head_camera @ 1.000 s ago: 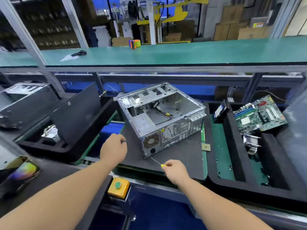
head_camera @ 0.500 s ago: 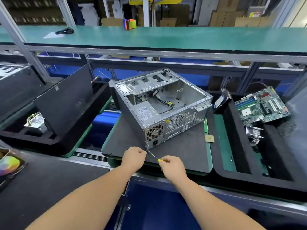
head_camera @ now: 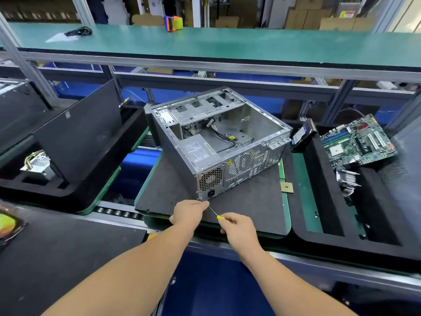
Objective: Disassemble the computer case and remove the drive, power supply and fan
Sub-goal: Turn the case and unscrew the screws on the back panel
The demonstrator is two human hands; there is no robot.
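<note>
With the open computer case (head_camera: 218, 142) lying on the worktop (head_camera: 250, 201), the screwdriver (head_camera: 215, 213), gripped in the right hand (head_camera: 237, 226) and pinched near its tip by the left hand (head_camera: 189, 213), should be kept square in the corner screw beside the power supply (head_camera: 200, 151).

The computer case (head_camera: 218, 142) sits on a mat (head_camera: 250, 201); motherboard (head_camera: 357, 142) tray to its right, power supply (head_camera: 37, 166) tray to its left.
</note>
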